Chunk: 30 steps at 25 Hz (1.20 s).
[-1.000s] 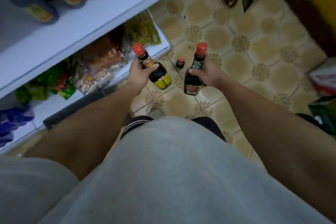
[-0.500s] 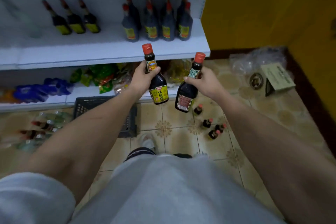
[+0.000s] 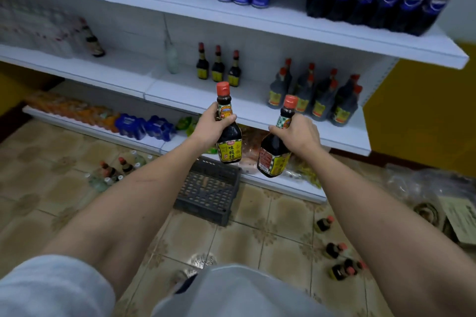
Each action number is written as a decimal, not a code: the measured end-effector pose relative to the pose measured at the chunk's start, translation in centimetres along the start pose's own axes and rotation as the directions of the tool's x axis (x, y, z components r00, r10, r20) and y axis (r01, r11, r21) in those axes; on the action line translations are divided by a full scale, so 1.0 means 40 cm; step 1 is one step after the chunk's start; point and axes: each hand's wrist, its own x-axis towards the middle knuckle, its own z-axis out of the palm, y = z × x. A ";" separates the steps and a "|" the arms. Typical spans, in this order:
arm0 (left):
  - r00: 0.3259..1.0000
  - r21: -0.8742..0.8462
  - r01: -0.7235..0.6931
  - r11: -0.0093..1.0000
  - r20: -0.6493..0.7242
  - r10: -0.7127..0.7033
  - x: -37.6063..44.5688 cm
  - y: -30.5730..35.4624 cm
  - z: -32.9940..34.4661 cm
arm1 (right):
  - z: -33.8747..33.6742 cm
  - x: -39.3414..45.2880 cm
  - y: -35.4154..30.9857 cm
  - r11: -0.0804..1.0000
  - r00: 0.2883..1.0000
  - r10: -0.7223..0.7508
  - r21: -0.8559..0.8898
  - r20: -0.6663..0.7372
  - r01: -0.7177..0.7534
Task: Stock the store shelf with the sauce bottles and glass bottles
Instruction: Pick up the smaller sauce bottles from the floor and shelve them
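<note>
The left hand (image 3: 210,127) is wrapped round the neck of a dark sauce bottle with a yellow label (image 3: 228,134), thumb across the front just below the red cap, and holds it upright in the air in front of the middle shelf (image 3: 190,92). The right hand (image 3: 298,134) grips a second sauce bottle with a red and yellow label (image 3: 274,152) by its neck too, tilted so the base swings toward the person's left. The two bottles are near each other but not touching, and both heavy bodies hang below the fingers, so a slack grip could let either one slide out and break on the tiled floor (image 3: 244,229). Beyond the hands, on the middle shelf, stand three small sauce bottles (image 3: 218,65) in a row and, to the right, a tight cluster of larger dark bottles (image 3: 316,96); the bare patch between them looks like the likely landing spot. Setting two bottles down at once risks knocking a neighbour over or clinking glass on glass. On the floor a dark plastic crate (image 3: 208,190) sits just under the hands, loose small bottles (image 3: 337,252) lie to the right and more bottles (image 3: 113,170) to the left, all trip hazards if the person steps forward without looking.
</note>
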 end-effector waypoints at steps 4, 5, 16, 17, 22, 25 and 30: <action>0.999 0.045 -0.005 0.999 -0.053 0.008 0.026 -0.043 -0.205 | 0.105 0.040 -0.175 0.996 0.996 0.084 0.033 -0.031 -0.083; 0.999 0.061 -0.003 0.998 -0.054 0.006 0.036 -0.053 -0.250 | 0.129 0.049 -0.210 0.993 0.994 0.103 0.061 -0.043 -0.101; 1.000 0.099 0.015 0.995 0.017 -0.017 0.234 -0.084 -0.401 | 0.218 0.209 -0.379 0.988 0.979 0.143 0.082 -0.146 -0.132; 0.999 0.102 0.031 0.994 0.021 -0.033 0.262 -0.088 -0.391 | 0.222 0.238 -0.375 0.989 0.977 0.143 0.058 -0.157 -0.135; 0.994 0.143 0.098 0.985 0.027 -0.103 0.448 -0.136 -0.316 | 0.275 0.430 -0.316 0.992 0.981 0.127 0.032 -0.149 -0.123; 0.990 0.180 0.140 0.974 -0.002 -0.142 0.596 -0.160 -0.255 | 0.340 0.578 -0.254 0.990 0.986 0.132 0.071 -0.104 -0.125; 0.975 0.286 0.200 0.937 0.040 -0.220 0.824 -0.218 -0.166 | 0.456 0.757 -0.155 0.991 0.991 0.124 0.052 -0.039 -0.122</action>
